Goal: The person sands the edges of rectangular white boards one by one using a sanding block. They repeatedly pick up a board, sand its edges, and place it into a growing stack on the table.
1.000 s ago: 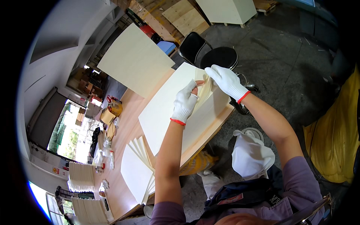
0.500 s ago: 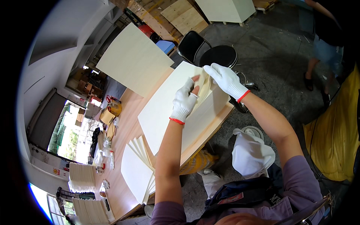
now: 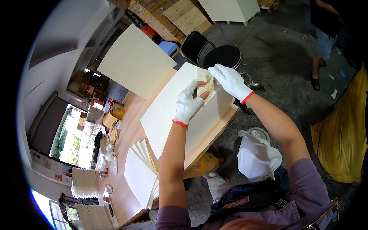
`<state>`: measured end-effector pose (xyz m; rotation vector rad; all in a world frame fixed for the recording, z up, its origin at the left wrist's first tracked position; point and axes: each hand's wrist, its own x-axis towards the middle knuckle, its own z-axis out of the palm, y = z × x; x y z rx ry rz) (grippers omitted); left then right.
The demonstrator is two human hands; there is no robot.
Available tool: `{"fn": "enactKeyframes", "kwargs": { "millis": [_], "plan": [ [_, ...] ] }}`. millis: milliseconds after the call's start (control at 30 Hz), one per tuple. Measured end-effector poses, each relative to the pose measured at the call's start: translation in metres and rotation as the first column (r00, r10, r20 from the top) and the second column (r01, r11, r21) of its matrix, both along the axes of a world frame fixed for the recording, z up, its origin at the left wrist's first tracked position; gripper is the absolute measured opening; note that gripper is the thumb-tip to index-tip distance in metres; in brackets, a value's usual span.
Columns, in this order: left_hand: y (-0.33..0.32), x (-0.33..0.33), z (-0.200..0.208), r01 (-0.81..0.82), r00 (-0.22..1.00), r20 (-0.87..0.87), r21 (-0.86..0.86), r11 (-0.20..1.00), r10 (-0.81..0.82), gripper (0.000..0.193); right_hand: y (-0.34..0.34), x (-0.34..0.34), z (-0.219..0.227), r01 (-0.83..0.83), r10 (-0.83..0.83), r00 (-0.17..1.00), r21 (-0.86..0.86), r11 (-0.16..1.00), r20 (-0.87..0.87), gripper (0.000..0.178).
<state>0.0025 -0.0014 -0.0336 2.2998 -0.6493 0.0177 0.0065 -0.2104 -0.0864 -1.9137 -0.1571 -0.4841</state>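
Note:
Both hands wear white knit gloves with red cuffs. At the far corner of a stack of thin pale sheets (image 3: 168, 115), my right hand (image 3: 228, 79) grips several bent-up sheets (image 3: 209, 87) at their edge. Their exact material is unclear. Beside it, my left hand (image 3: 188, 102) lies on the stack, bare thumb and forefinger apart and touching the lifted edges. Its other fingers are partly hidden. Nearer me, a fanned pile of similar sheets (image 3: 140, 178) lies on the wooden table (image 3: 130, 130).
A large pale board (image 3: 136, 61) lies at the table's far end. Tape rolls (image 3: 117, 111) and small items line its left side. Beyond the stack stands a black chair (image 3: 222, 57). Yellow sheeting (image 3: 337, 138) hangs at right, near another person (image 3: 324, 42). White cloth (image 3: 257, 157) sits below.
The lifted sheets have shifted, with more of their edges bent near my left thumb, which has moved slightly. My right hand keeps its grip. The other person has stepped leftward.

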Motion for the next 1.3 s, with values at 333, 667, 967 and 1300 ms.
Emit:
{"fn": "enactKeyframes", "kwargs": {
  "millis": [333, 667, 967, 1300],
  "plan": [
    [-0.003, -0.007, 0.004, 0.002, 0.999, 0.053, -0.036, 0.999, 0.0, 0.033, -0.002, -0.003, 0.002, 0.025, -0.025, 0.999, -0.011, 1.0, -0.027, 0.059],
    [-0.001, -0.001, -0.006, 0.057, 0.955, 0.279, 0.165, 0.985, -0.102, 0.031, 0.004, 0.0, -0.004, 0.082, -0.082, 0.996, 0.019, 0.996, 0.022, 0.052],
    [-0.005, -0.019, 0.005, -0.034, 0.973, 0.23, 0.188, 0.982, -0.01, 0.045, -0.024, -0.014, 0.01, 0.07, -0.068, 0.996, 0.038, 0.997, -0.055, 0.063],
    [-0.019, -0.011, 0.007, -0.119, 0.958, 0.286, 0.329, 0.937, 0.021, 0.046, -0.035, -0.019, 0.005, 0.08, -0.06, 0.997, -0.625, 0.776, 0.054, 0.055]
  ]
}}
